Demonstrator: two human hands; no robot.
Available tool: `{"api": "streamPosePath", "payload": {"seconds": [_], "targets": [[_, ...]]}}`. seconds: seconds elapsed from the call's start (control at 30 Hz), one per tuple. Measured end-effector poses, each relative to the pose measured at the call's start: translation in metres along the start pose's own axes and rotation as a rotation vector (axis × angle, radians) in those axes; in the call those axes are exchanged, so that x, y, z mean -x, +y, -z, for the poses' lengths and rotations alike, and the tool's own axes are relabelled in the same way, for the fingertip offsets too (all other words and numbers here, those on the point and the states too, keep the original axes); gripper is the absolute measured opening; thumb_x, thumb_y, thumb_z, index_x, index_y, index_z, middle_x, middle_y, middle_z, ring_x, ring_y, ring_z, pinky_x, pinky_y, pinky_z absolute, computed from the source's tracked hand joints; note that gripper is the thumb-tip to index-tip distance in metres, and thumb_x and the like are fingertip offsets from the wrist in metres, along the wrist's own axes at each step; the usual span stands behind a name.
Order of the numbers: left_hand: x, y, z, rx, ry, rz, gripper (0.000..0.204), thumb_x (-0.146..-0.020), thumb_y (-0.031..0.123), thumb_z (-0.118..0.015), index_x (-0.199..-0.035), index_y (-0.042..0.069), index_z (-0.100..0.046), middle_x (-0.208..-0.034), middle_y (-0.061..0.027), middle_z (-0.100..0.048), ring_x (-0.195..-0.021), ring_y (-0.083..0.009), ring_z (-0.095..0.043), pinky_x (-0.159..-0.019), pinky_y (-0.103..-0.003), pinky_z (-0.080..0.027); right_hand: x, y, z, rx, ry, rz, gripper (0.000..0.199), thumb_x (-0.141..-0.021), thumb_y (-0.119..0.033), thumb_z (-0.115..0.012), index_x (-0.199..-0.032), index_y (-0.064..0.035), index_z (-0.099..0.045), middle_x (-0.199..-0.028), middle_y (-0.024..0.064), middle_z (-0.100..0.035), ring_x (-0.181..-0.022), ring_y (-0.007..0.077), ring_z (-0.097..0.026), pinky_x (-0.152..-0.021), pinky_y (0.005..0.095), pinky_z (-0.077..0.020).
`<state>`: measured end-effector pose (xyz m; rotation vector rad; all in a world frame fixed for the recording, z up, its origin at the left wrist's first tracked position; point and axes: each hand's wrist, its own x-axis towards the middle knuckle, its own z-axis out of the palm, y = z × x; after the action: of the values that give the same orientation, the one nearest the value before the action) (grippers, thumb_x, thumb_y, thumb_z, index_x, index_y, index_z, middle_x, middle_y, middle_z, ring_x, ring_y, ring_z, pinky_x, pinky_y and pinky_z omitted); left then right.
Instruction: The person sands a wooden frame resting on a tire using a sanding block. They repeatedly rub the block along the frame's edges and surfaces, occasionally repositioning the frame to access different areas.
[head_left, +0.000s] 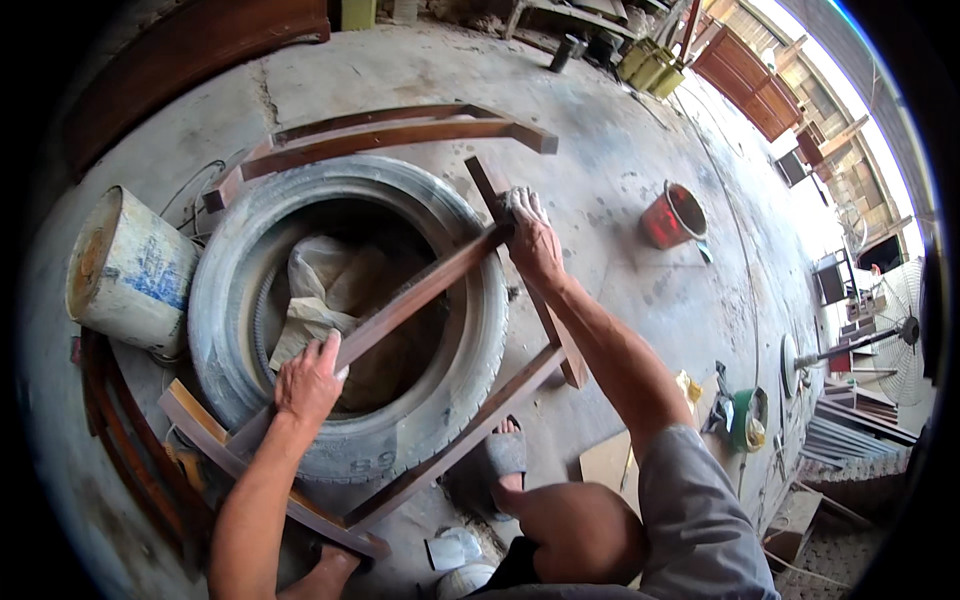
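Brown wooden four-sided frame (415,300) over grey rubber tyre (480,330): grasped by left hand (308,383) (view's eight o'clock), right hand (537,243) (one o'clock). Apparently positioning; next, probably steady support.

Two digits (372,463) stand on the grey tire (222,275); blue markings (160,282) on the bucket (133,250) are illegible

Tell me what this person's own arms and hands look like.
A grey sleeve leaves the right forearm bare. No sleeve shows on the left forearm. Left hand and right hand are gloveless, with whitish patches, perhaps dust, on the fingers.
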<state>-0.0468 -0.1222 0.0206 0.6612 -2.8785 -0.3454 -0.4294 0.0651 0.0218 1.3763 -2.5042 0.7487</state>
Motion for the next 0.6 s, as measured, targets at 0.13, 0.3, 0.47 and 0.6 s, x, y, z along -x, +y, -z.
{"api": "streamPosePath", "payload": {"seconds": [0.13, 0.3, 0.47, 0.6], "targets": [[0.002, -0.001, 0.007, -0.001, -0.02, 0.005, 0.052, -0.082, 0.016, -0.078, -0.129, 0.007, -0.058, -0.098, -0.0185, -0.068, -0.084, -0.0419, -0.069, -0.074, -0.053, -0.055, 0.131, 0.015, -0.003, 0.021, -0.076, -0.134, 0.072, -0.078, 0.014, -0.049, -0.149, 0.0019, -0.043, -0.156, 0.0257, -0.04, -0.152, 0.0415, -0.028, -0.124, 0.0513, -0.0262], [0.002, -0.004, 0.01, -0.036, -0.025, 0.008, 0.053, -0.081, 0.016, -0.078, -0.129, 0.008, -0.058, -0.098, -0.0182, -0.068, -0.084, -0.0415, -0.069, -0.073, -0.052, -0.055, 0.208, 0.014, 0.009, -0.061, -0.228, -0.533, 0.069, -0.08, 0.014, -0.044, -0.148, 0.0021, -0.044, -0.157, 0.0273, -0.038, -0.151, 0.0417, -0.028, -0.123, 0.0484, -0.0286], [-0.005, 0.001, -0.005, -0.034, 0.002, -0.016, 0.054, -0.081, 0.017, -0.079, -0.129, 0.008, -0.058, -0.098, -0.0188, -0.068, -0.086, -0.0401, -0.069, -0.074, -0.052, -0.055, 0.137, 0.017, -0.001, -0.036, -0.006, -0.253, 0.071, -0.078, 0.014, -0.045, -0.149, 0.0029, -0.042, -0.154, 0.0283, -0.041, -0.149, 0.043, -0.031, -0.123, 0.0455, -0.0311], [0.0, -0.002, 0.004, -0.059, 0.01, -0.023, 0.056, -0.081, 0.017, -0.078, -0.132, 0.008, -0.057, -0.1, -0.019, -0.069, -0.087, -0.0403, -0.069, -0.076, -0.052, -0.055, 0.214, 0.03, 0.007, -0.034, -0.078, -0.274, 0.071, -0.079, 0.016, -0.044, -0.149, 0.0027, -0.044, -0.155, 0.0272, -0.042, -0.148, 0.042, -0.034, -0.122, 0.0457, -0.032]]}}
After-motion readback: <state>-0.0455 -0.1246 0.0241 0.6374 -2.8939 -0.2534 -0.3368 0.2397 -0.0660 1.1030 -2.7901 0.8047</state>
